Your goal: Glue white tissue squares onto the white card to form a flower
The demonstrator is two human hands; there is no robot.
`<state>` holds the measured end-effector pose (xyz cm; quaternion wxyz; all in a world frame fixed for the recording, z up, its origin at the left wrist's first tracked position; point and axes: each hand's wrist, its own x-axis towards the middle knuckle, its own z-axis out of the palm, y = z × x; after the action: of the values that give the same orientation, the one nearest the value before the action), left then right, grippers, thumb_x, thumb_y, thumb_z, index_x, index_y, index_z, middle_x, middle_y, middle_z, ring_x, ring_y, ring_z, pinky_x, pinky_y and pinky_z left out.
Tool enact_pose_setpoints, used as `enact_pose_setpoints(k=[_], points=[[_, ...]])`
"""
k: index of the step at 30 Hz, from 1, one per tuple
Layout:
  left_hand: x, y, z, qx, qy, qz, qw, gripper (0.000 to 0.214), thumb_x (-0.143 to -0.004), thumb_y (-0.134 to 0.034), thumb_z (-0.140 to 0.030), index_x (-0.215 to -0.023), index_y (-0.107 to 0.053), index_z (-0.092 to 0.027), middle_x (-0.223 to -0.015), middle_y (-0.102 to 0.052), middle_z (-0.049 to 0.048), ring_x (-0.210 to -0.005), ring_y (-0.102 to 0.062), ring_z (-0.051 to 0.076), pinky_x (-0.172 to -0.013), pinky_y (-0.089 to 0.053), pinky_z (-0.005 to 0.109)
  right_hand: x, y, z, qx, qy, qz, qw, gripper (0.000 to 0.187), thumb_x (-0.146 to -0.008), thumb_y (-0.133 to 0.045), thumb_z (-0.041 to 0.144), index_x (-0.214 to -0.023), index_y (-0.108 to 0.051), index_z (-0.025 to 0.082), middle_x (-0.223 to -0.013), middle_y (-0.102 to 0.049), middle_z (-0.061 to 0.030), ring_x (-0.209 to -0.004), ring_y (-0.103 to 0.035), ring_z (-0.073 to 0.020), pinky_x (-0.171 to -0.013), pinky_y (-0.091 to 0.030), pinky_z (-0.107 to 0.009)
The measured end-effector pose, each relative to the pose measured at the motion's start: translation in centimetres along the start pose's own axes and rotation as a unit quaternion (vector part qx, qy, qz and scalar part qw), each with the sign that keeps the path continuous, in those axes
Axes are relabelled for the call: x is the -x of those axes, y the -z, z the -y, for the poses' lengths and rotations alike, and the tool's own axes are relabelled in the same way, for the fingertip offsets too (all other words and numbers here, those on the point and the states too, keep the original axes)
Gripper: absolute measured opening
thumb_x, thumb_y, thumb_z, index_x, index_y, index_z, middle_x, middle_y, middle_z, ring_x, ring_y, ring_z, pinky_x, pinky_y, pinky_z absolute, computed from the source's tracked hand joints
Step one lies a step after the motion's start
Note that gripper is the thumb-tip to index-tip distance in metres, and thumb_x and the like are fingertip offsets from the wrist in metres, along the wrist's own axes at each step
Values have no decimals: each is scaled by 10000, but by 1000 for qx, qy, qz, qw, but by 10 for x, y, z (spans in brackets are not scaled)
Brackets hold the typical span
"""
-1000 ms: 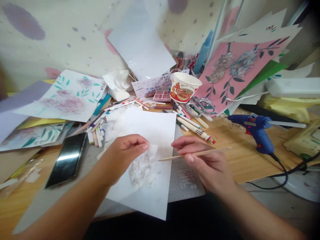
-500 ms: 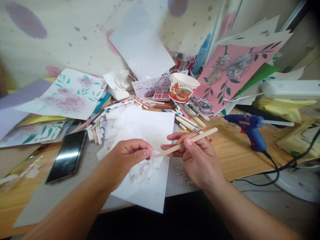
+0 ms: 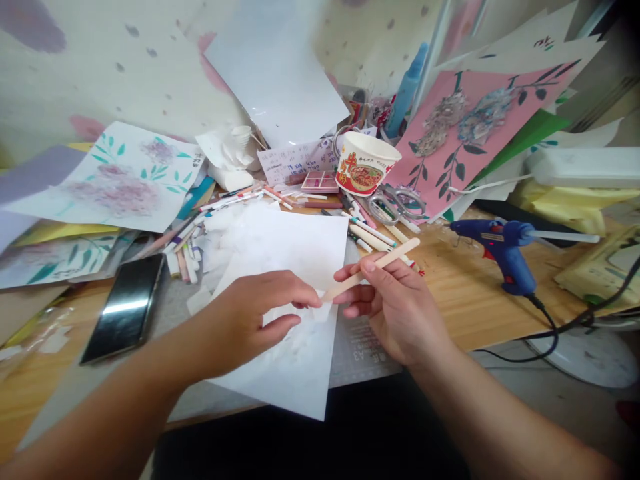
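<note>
my feed is fairly bright, in soft, even light whose source i cannot place. a white streak of glare crosses the phone (image 3: 125, 310). the sheet (image 3: 295, 243) looks washed out to me, its surface detail faint. below the desk (image 3: 467, 307) i get near black, and the far upper right darkens too. the wall (image 3: 150, 90) is soft, the left forearm (image 3: 125, 387) stretched toward the edge, the stick (image 3: 373, 270) clearer.

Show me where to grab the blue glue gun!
Probably best by the handle of the glue gun, coming from the near right. The handle sticks out toward the near edge of the table, while the nozzle points left, away from you. A red light shows, so the nozzle may be hot.
</note>
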<state>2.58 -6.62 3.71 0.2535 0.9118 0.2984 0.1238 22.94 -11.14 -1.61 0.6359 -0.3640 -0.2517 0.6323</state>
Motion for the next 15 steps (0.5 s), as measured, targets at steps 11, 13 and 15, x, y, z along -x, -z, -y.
enact_pose_setpoints(k=[11,13,15], points=[[-3,-17,10,-22,-24,25,999,160,-891,-552,-216,-856,-703,-257,-1004,-619,13,-911,-586,166,-851,-419,301,6,10,-13,93,-14,-18,995,271,-790,-719,439,-789,-635,182,-747,-723,-10,-579,-714,-145,-450,-554,-202],[0,-21,11,-26,-6,37,999,166,-886,-558,-229,-848,-713,-272,-1033,-596,13,-945,-565,184,-886,-392,336,9,14,-16,156,15,9,988,243,-828,-683,429,-804,-662,188,-725,-706,-11,-628,-707,-148,-501,-565,-220],[2,-24,13,-34,7,45,998,168,-880,-566,-234,-833,-718,-287,-1038,-582,7,-961,-551,195,-909,-356,371,12,18,-17,230,67,37,970,198,-864,-647,384,-817,-677,194,-735,-696,-15,-652,-682,-144,-549,-564,-243]])
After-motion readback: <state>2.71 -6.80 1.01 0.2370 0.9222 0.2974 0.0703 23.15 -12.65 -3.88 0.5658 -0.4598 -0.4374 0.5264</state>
